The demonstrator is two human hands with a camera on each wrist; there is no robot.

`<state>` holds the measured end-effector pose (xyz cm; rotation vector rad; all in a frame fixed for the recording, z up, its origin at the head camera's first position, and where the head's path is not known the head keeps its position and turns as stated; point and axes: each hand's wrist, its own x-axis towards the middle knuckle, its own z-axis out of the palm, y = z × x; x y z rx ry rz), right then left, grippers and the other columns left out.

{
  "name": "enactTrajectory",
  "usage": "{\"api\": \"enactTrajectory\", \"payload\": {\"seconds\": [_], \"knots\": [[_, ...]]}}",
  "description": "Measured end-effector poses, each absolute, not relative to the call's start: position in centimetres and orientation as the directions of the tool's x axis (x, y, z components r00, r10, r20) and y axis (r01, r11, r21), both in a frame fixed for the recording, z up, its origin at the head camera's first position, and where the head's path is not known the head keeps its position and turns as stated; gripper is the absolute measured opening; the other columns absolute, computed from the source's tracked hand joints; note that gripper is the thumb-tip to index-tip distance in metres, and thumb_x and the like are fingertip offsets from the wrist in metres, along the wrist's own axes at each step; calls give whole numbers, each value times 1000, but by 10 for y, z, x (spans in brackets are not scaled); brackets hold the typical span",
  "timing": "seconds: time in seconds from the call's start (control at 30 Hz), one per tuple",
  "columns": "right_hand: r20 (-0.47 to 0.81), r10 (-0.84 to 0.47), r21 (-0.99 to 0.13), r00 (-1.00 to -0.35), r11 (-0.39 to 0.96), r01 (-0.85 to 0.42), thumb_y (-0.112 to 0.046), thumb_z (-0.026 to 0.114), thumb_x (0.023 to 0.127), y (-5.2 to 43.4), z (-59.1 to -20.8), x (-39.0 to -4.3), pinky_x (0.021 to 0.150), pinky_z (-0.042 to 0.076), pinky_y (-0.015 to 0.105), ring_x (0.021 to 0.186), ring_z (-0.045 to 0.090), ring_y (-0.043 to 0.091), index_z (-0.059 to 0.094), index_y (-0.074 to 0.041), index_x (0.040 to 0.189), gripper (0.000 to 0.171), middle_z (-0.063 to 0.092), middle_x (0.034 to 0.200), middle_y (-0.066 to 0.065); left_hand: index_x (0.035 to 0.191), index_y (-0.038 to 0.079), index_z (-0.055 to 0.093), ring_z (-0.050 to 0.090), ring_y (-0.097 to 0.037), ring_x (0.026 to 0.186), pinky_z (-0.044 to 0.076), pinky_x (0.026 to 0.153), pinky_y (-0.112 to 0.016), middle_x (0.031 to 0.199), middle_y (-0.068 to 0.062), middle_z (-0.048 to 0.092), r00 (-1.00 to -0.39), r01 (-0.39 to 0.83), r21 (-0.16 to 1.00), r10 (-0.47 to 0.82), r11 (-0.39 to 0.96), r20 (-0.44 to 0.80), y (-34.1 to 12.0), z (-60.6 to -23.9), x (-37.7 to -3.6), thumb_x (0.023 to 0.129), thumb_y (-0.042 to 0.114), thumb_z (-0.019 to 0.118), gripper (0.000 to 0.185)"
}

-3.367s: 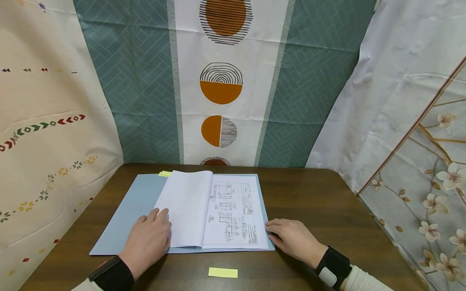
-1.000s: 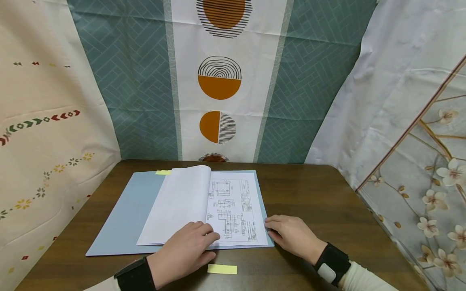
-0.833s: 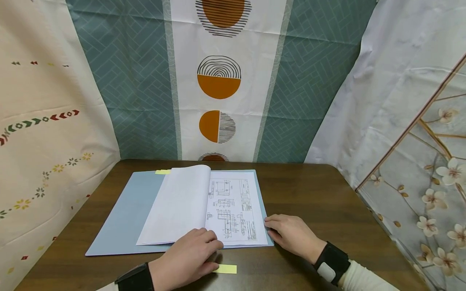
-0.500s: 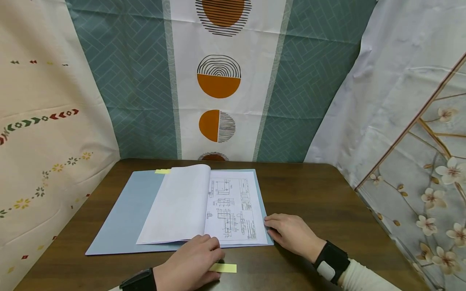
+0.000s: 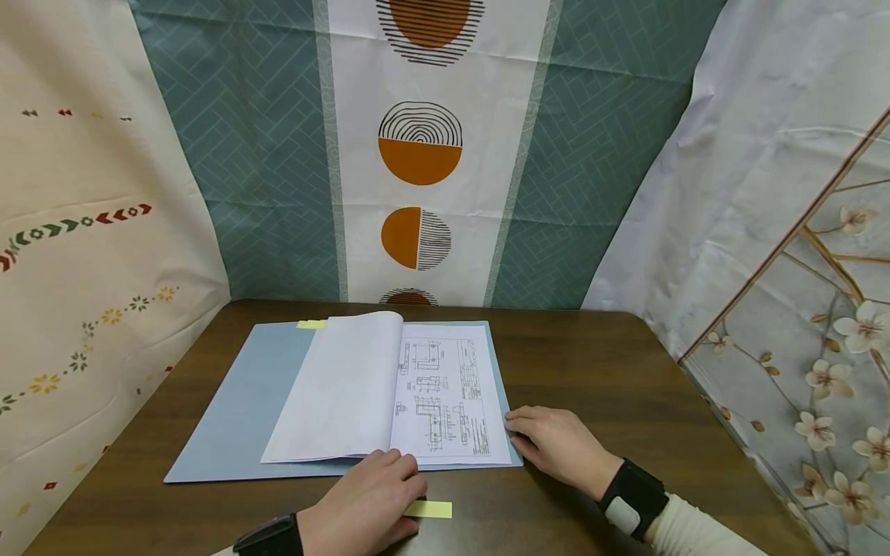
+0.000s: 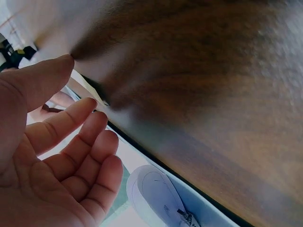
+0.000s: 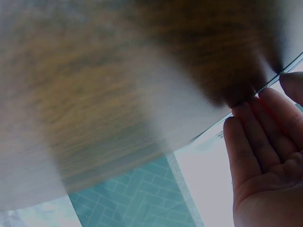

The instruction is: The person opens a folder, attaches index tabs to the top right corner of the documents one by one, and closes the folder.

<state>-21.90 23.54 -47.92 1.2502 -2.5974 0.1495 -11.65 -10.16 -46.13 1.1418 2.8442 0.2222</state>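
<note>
A light blue folder [image 5: 229, 425] lies spread on the table, holding white sheets. One blank page [image 5: 341, 390] is turned over to the left, curving at the spine; the right page [image 5: 452, 425] carries technical line drawings. Just below the folder, my left hand [image 5: 375, 502] covers the left end of a yellow sticky strip [image 5: 433, 510]. In the left wrist view its thumb [image 6: 52, 78] and bent, relaxed fingers stand apart, the thumb tip at the tabletop. My right hand [image 5: 556, 444] rests at the folder's right edge, its fingertips against that edge and the fingers fairly straight.
Yellow tabs [image 5: 310, 324] stick out at the top of the turned pages. The brown wooden table [image 5: 577, 363] ends at a patterned cloth hanging [image 5: 278, 193] behind, with further drapes at left and right. Both wrists wear black bands [image 5: 633, 498].
My left hand has left the turned page, moving right and down past the folder's lower edge onto the yellow strip. The page has settled further left. My right hand stays in place.
</note>
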Motion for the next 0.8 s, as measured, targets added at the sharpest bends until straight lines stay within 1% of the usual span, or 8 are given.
{"api": "enactTrajectory", "payload": {"seconds": [0.07,0.27,0.6,0.73,0.8], "knots": [[271,-753,17,-599,626,-780,-15,89,95,235,-479,-219,92,64,41,111,78,21,84,-5,121,28,80,125,7,115,23,77,46,-6,86,44,79,-27,96,15,57,-727,678,155,687,719,-8,-101,-461,-116,97,43,87,29],[271,-752,15,-600,627,-779,-14,88,95,235,-479,-219,92,64,41,111,78,21,84,-5,121,28,80,125,7,106,21,76,44,-6,82,44,76,-27,91,13,55,-730,682,91,682,725,39,-99,-462,-114,95,41,89,26],[259,-748,15,-610,635,-772,-15,88,96,235,-479,-219,93,64,42,113,78,22,84,-5,121,28,79,126,7,95,20,71,46,-9,78,45,73,-27,86,9,56,-715,695,19,687,719,130,-98,-467,-111,97,28,87,18],[264,-748,15,-609,634,-773,-15,88,96,235,-479,-219,92,64,42,112,77,21,84,-5,121,28,79,126,7,94,20,70,47,-9,77,44,72,-27,84,9,55,-714,695,21,686,719,137,-97,-469,-110,96,27,86,18],[267,-749,17,-607,633,-774,-15,88,96,235,-480,-219,92,64,42,112,77,21,84,-5,121,27,79,126,6,94,21,69,46,-8,77,44,72,-27,84,10,55,-719,692,40,683,721,132,-98,-469,-110,96,27,87,19]]}}
